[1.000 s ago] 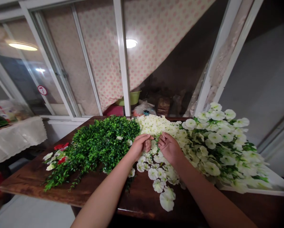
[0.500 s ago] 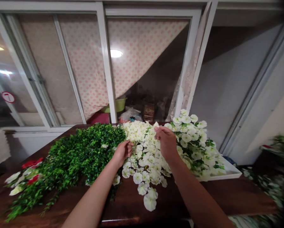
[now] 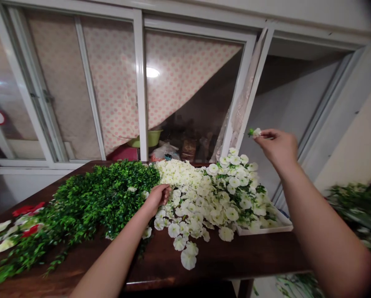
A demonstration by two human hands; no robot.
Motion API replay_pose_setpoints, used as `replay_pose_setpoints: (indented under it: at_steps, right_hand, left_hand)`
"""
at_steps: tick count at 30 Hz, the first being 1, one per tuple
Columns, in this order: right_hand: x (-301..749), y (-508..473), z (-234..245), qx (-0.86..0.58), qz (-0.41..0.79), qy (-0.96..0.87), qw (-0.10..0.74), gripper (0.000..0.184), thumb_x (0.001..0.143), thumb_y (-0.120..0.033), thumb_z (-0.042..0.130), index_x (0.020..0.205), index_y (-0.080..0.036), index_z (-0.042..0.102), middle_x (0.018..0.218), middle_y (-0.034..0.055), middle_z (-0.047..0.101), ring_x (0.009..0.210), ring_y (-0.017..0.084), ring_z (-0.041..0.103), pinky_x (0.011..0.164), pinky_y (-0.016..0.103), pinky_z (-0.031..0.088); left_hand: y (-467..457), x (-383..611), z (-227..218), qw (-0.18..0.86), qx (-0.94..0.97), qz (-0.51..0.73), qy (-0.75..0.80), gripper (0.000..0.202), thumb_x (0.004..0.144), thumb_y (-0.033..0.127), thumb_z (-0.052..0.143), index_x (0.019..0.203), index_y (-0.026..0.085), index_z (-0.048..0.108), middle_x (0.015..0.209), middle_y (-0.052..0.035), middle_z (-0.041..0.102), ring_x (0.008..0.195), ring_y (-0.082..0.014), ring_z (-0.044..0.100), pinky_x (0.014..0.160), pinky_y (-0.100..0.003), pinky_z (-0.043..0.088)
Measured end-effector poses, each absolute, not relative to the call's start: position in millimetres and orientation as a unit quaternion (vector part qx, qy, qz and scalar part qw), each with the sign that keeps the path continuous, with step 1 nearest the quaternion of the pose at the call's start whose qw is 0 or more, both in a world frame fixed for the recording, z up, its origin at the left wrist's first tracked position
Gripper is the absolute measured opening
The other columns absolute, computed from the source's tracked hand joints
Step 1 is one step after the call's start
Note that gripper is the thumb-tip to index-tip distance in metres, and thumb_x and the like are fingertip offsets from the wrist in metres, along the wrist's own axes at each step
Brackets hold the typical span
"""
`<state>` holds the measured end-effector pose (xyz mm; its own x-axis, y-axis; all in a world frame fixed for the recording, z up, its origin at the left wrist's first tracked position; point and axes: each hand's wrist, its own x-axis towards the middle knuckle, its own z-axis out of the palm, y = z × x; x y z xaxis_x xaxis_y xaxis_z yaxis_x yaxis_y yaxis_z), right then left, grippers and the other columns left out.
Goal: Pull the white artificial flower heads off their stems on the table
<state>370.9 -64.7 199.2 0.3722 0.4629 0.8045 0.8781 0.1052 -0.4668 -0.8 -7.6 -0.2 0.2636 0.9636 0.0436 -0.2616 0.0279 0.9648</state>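
Note:
My left hand [image 3: 158, 195] rests curled at the edge of a heap of loose white artificial flowers [image 3: 191, 203] on a dark wooden table [image 3: 222, 258]; its fingers are closed and what they hold is hidden. My right hand [image 3: 276, 145] is raised to the right, above a white tray [image 3: 266, 228] piled with white flowers on green stems. It pinches a small white flower with a green base [image 3: 254, 133] between thumb and fingers.
A mass of green artificial foliage [image 3: 89, 207] covers the table's left half, with red and white flowers [image 3: 14, 223] at its far left. Sliding windows and a dotted curtain [image 3: 179, 70] stand behind. More greenery [image 3: 355, 205] lies at the right, off the table.
My right hand lifted away from the flower heap and swung up to the right with a small flower. The left hand stayed at the heap's edge. The view turned right.

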Motion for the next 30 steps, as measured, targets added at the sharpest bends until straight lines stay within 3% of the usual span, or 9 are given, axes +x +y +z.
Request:
replay_pose_setpoints:
  at_steps: [7, 16, 24, 30]
  right_hand:
    - [379, -52, 190, -0.735, -0.211, -0.548, 0.339, 0.023, 0.073, -0.039, 0.066, 0.086, -0.022, 0.075, 0.082, 0.0102, 0.072, 0.073, 0.025, 0.061, 0.055, 0.03, 0.032]
    - [388, -43, 176, -0.72, -0.135, -0.604, 0.314, 0.029, 0.068, -0.039, 0.068, 0.087, -0.017, 0.07, 0.077, 0.0082, 0.069, 0.066, 0.021, 0.06, 0.055, 0.028, 0.035]
    - [398, -47, 171, -0.706, -0.068, -0.631, 0.314, 0.069, 0.063, -0.05, 0.073, 0.118, -0.012, 0.058, 0.081, 0.007, 0.065, 0.064, 0.02, 0.059, 0.056, 0.029, 0.039]
    - [392, -60, 175, -0.729, -0.066, -0.612, 0.299, 0.077, 0.062, -0.056, 0.073, 0.123, -0.014, 0.055, 0.093, 0.0104, 0.065, 0.071, 0.022, 0.06, 0.06, 0.031, 0.04]
  left_hand:
    - [-12, 1, 1, 0.606, 0.509, 0.486, 0.37, 0.028, 0.075, 0.042, 0.058, 0.072, 0.014, 0.057, 0.046, 0.0054, 0.043, 0.033, -0.0077, 0.037, 0.036, -0.022, 0.02]
    - [-10, 1, -5, 0.599, 0.523, 0.488, 0.359, 0.028, 0.076, 0.043, 0.057, 0.071, 0.015, 0.057, 0.047, 0.0057, 0.043, 0.034, -0.0079, 0.038, 0.037, -0.022, 0.024]
    - [-16, 5, 3, 0.595, 0.521, 0.491, 0.367, 0.024, 0.073, 0.039, 0.06, 0.069, 0.015, 0.057, 0.046, 0.0055, 0.044, 0.034, -0.0079, 0.037, 0.036, -0.023, 0.022]
    - [-17, 6, 3, 0.591, 0.53, 0.487, 0.365, 0.025, 0.073, 0.039, 0.06, 0.069, 0.015, 0.058, 0.046, 0.0049, 0.045, 0.034, -0.008, 0.037, 0.036, -0.023, 0.022]
